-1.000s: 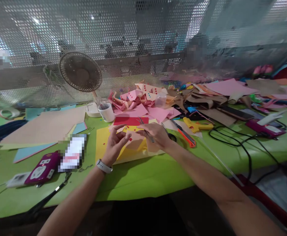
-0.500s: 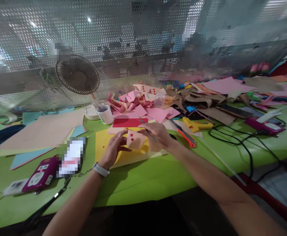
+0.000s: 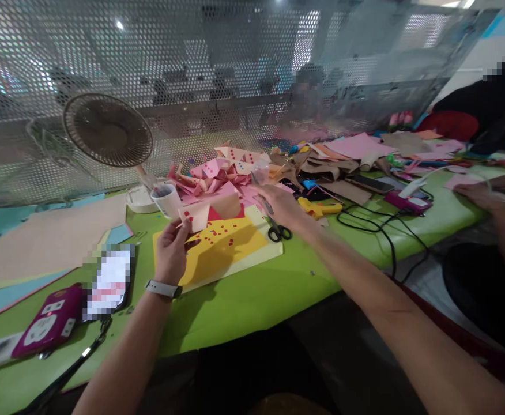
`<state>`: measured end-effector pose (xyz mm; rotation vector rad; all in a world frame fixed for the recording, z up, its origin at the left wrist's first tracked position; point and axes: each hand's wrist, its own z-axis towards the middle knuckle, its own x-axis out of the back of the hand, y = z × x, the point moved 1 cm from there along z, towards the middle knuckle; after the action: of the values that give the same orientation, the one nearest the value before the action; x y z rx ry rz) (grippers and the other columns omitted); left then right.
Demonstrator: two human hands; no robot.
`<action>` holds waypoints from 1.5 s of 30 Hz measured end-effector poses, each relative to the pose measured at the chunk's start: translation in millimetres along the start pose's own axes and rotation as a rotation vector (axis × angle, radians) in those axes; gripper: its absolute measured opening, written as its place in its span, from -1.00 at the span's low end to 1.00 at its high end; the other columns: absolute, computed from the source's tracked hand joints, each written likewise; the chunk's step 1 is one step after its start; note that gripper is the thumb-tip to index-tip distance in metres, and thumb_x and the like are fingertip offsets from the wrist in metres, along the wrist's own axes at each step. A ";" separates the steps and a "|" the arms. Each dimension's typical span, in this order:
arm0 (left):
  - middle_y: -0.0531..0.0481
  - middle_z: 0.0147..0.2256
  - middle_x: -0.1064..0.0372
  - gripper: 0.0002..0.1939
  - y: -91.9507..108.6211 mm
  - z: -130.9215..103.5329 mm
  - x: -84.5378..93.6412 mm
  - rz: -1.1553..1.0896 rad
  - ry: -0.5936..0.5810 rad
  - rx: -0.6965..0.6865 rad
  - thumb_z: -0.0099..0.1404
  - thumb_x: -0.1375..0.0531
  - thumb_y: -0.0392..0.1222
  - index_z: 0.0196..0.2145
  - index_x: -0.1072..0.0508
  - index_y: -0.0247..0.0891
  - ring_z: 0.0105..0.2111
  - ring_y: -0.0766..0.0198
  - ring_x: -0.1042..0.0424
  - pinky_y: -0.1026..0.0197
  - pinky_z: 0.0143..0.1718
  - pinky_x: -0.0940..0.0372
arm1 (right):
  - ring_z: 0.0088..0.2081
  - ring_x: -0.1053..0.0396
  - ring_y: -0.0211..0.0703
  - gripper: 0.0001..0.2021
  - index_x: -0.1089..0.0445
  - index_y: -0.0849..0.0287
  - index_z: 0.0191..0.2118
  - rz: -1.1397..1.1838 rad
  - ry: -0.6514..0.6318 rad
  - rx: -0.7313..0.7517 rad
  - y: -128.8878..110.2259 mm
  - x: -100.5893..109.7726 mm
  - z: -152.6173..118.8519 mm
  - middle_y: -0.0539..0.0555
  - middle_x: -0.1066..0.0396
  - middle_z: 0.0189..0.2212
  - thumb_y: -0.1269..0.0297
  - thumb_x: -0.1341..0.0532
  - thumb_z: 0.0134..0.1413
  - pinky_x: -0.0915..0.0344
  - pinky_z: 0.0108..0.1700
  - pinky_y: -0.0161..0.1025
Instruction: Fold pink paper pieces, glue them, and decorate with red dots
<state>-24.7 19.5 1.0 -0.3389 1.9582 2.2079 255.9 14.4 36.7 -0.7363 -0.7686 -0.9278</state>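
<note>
My left hand (image 3: 172,248), with a grey watch band on the wrist, pinches a folded pale pink paper piece (image 3: 198,219). Small red squares are stuck on that piece near my fingers. My right hand (image 3: 283,204) is closed around slim metal tweezers (image 3: 268,206), their tips pointing away toward the paper heap. Beneath the hands, a yellow sheet (image 3: 222,251) carries many scattered red squares. A red paper strip (image 3: 236,214) lies partly behind the folded piece. Black scissor handles (image 3: 279,233) show just below my right hand; the blades are mostly hidden.
A pile of pink paper pieces (image 3: 222,167) lies behind, beside a white cup (image 3: 167,200) and a fan (image 3: 108,130). To the right are a yellow glue gun (image 3: 319,208), black cable and a co-worker's hand (image 3: 479,193). A phone (image 3: 110,282) and magenta power bank (image 3: 49,320) lie left.
My hands have moved apart: the left carries the folded paper left, the right has drawn away with the tweezers. Red squares on the yellow sheet are uncovered. The view has turned right.
</note>
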 end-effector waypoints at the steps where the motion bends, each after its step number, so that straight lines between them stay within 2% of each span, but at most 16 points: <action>1: 0.09 -0.34 -0.43 -0.56 0.1 0.6 0.6 -0.010 0.017 -0.016 0.02 -0.41 0.02 -0.18 -0.49 -0.23 -0.45 0.43 -0.47 0.44 -0.49 -0.38 | -0.07 -0.43 -0.03 -0.62 -0.33 0.12 0.18 -0.065 -0.066 0.003 3.8 -4.9 -2.3 0.19 -0.49 -0.09 0.41 -0.09 0.28 -0.29 -0.11 -0.20; 4: 0.08 -0.32 -0.44 -0.58 0.1 1.3 1.0 -0.025 0.054 -0.068 0.04 -0.40 0.01 -0.18 -0.47 -0.21 -0.41 0.40 -0.49 0.43 -0.47 -0.38 | -0.19 -0.47 -0.05 -0.61 -0.44 0.12 0.08 -0.246 -0.243 0.065 8.8 -23.2 -8.1 0.15 -0.53 -0.27 0.55 -0.14 0.19 -0.26 -0.22 -0.24; 7: 0.06 -0.29 -0.45 -0.59 -1.0 1.8 0.2 -0.057 0.057 -0.083 0.02 -0.41 -0.05 -0.18 -0.46 -0.19 -0.35 0.35 -0.51 0.38 -0.40 -0.42 | -0.17 -0.48 -0.03 -0.60 -0.46 0.09 0.06 -0.349 -0.332 0.108 10.2 -35.7 -7.7 0.15 -0.54 -0.27 0.58 -0.13 0.18 -0.26 -0.22 -0.24; 11: 0.07 -0.29 -0.47 -0.58 -3.3 3.0 -0.1 -0.107 0.040 -0.063 -0.01 -0.44 -0.15 -0.17 -0.47 -0.16 -0.30 0.33 -0.52 0.30 -0.29 -0.45 | -0.13 -0.49 -0.02 -0.56 -0.39 0.08 0.13 -0.347 -0.288 0.075 14.0 -34.8 -9.5 0.19 -0.54 -0.16 0.57 -0.13 0.19 -0.28 -0.17 -0.21; 15: 0.04 -0.24 -0.48 -0.58 -5.6 2.5 -1.2 -0.110 -0.006 -0.075 0.02 -0.42 -0.19 -0.14 -0.45 -0.13 -0.24 0.30 -0.52 0.25 -0.22 -0.45 | -0.09 -0.46 0.01 -0.57 -0.33 0.18 0.18 -0.325 -0.252 0.087 5.9 -28.9 -38.9 0.26 -0.50 -0.10 0.52 -0.16 0.20 -0.32 -0.09 -0.13; 18: 0.03 -0.23 -0.48 -0.59 -8.3 1.1 -2.4 -0.077 -0.032 -0.078 0.06 -0.40 -0.18 -0.12 -0.44 -0.12 -0.24 0.31 -0.51 0.23 -0.21 -0.45 | -0.12 -0.45 0.00 -0.67 -0.40 0.21 0.10 -0.266 -0.211 0.143 -10.2 -31.6 -69.1 0.27 -0.49 -0.09 0.43 -0.13 0.26 -0.36 -0.12 -0.07; 22: 0.02 -0.23 -0.47 -0.59 -11.4 1.2 -1.4 -0.039 -0.026 -0.104 0.08 -0.38 -0.16 -0.10 -0.42 -0.13 -0.24 0.30 -0.51 0.20 -0.19 -0.44 | -0.10 -0.44 -0.04 -0.74 -0.48 0.23 -0.05 -0.150 -0.114 0.227 -27.2 -41.1 -91.1 0.23 -0.48 -0.09 0.52 -0.14 0.20 -0.37 -0.03 -0.05; 26: 0.02 -0.22 -0.48 -0.59 -13.0 3.3 0.9 -0.007 -0.013 -0.135 0.09 -0.37 -0.16 -0.10 -0.40 -0.13 -0.22 0.27 -0.51 0.15 -0.15 -0.44 | -0.14 -0.43 -0.08 -0.78 -0.50 0.26 -0.11 -0.104 -0.106 0.296 -31.7 -43.9 -93.6 0.20 -0.49 -0.16 0.49 -0.12 0.23 -0.38 -0.05 -0.09; 45: 0.03 -0.25 -0.47 -0.57 -14.1 3.6 1.3 -0.024 -0.006 -0.132 0.07 -0.38 -0.17 -0.10 -0.41 -0.15 -0.25 0.31 -0.49 0.17 -0.16 -0.44 | -0.17 -0.39 -0.10 -0.79 -0.48 0.26 -0.13 -0.137 -0.122 0.291 -33.5 -43.1 -94.6 0.19 -0.48 -0.19 0.47 -0.11 0.25 -0.36 -0.12 -0.15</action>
<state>-22.3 24.8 -12.4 -0.3716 1.8001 2.3254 233.1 -58.7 -41.1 -0.4921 -1.0471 -0.8753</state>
